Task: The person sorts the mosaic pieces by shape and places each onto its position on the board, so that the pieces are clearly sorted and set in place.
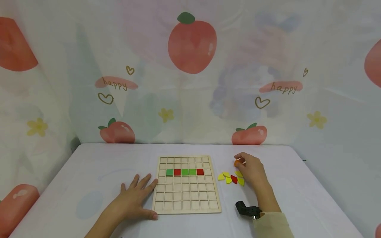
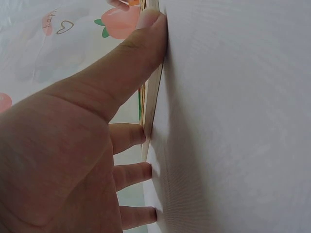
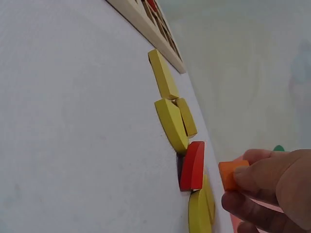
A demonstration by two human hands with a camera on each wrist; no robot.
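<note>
A square wooden grid board (image 1: 190, 196) lies on the white table, with a row of green and red square tiles (image 1: 185, 172) in its upper part. My left hand (image 1: 131, 200) is spread flat at the board's left side; in the left wrist view its thumb (image 2: 131, 53) and index finger touch the board's edge. Right of the board, my right hand (image 1: 252, 169) pinches a small orange block (image 3: 227, 175) between thumb and fingers, held above the table. Close below that hand are several yellow pieces (image 1: 221, 177) with a curved edge and one red piece (image 1: 234, 179).
The table (image 1: 101, 165) is covered in white cloth. A printed curtain (image 1: 190, 99) with fruit and "happy" lettering hangs right behind its far edge and at both sides. A black camera mount (image 1: 247, 210) sits on the right wrist, near the sleeve.
</note>
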